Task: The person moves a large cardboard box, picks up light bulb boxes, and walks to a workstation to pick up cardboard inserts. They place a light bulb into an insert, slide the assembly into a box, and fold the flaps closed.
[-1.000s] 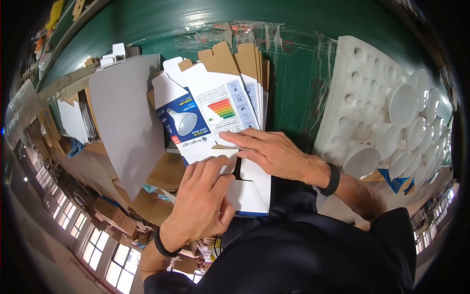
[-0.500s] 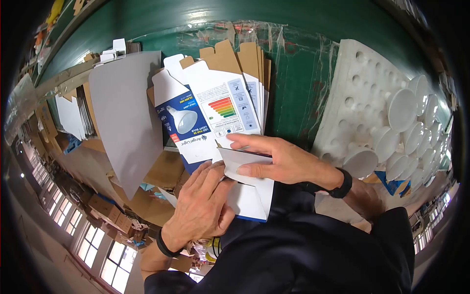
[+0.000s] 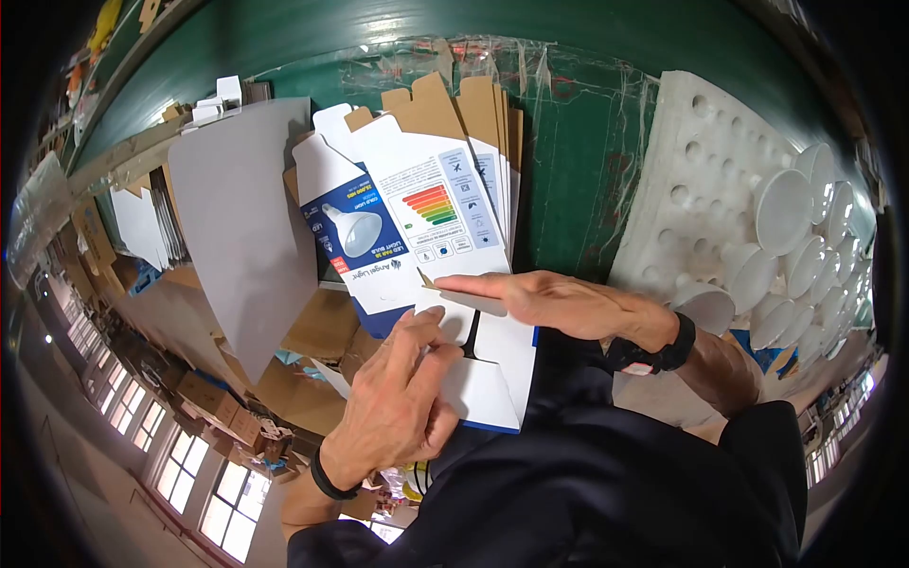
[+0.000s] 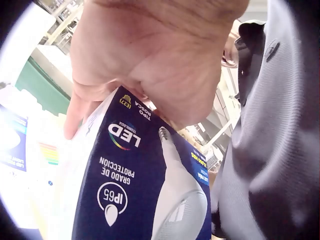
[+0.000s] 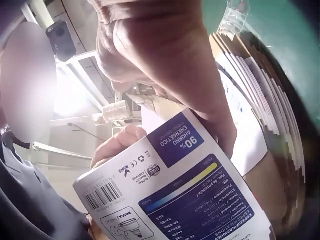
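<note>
A printed light bulb box [image 4: 125, 175], blue and white, stands with its end facing up in front of the dark-clothed body. My left hand [image 3: 398, 393] grips its left side, fingertips bent over the upper edge and thumb on the near side. At the far side, my right hand [image 3: 587, 308] holds its fingers straight along a raised end flap [image 3: 473, 302], with the thumb hidden from the head view. Another white flap [image 3: 481, 390] lies at the near end, a dark gap beside it. In the right wrist view the printed side panel [image 5: 195, 200] faces the camera.
A fanned stack of flattened bulb cartons [image 3: 426, 189] lies just beyond the hands on the green table [image 3: 578, 142]. To its left stands a large curved grey sheet [image 3: 241, 208]. On the right, white bulbs [image 3: 784, 210] sit by a white tray with round holes [image 3: 696, 147].
The right hand lifted the far flap upright, then tipped it back over, its fingers now straight along it. The left hand kept its hold, with the box shifting slightly.
</note>
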A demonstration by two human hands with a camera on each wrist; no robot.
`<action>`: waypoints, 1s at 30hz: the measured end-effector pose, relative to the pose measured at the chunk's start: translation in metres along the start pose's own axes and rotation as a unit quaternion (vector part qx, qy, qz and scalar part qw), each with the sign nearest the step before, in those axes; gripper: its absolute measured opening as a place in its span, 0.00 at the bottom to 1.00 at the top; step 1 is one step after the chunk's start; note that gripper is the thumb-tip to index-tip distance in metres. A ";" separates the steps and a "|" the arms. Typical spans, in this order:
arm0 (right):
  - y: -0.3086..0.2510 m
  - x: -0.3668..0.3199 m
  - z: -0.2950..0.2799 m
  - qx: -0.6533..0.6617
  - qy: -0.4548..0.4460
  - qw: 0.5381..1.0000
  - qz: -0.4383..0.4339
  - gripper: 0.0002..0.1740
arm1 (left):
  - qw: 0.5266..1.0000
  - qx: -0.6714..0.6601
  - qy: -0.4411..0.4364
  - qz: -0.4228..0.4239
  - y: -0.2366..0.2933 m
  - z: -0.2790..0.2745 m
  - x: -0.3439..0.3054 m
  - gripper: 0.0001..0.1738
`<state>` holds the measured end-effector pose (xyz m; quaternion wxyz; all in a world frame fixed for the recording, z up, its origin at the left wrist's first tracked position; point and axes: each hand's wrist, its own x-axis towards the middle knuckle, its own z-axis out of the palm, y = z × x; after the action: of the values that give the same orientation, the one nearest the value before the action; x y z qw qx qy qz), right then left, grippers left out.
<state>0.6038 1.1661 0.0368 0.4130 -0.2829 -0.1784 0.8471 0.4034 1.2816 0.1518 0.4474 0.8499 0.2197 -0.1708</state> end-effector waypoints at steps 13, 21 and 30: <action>0.006 0.004 0.008 -0.238 0.061 0.967 -0.069 0.31 | 0.999 -0.015 -0.006 0.036 -0.011 0.008 -0.001 0.27; 0.008 0.005 0.010 -0.280 0.105 0.949 -0.094 0.28 | 0.998 -0.054 0.021 -0.003 -0.009 0.014 -0.005 0.28; -0.002 -0.001 0.020 -0.318 0.138 0.936 -0.064 0.28 | 0.985 -0.122 0.112 -0.041 -0.011 0.030 -0.015 0.33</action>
<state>0.5927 1.1653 0.0541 0.3754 -0.5013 -0.3975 0.6707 0.3823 1.2584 0.1349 0.5125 0.7933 0.3223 -0.0645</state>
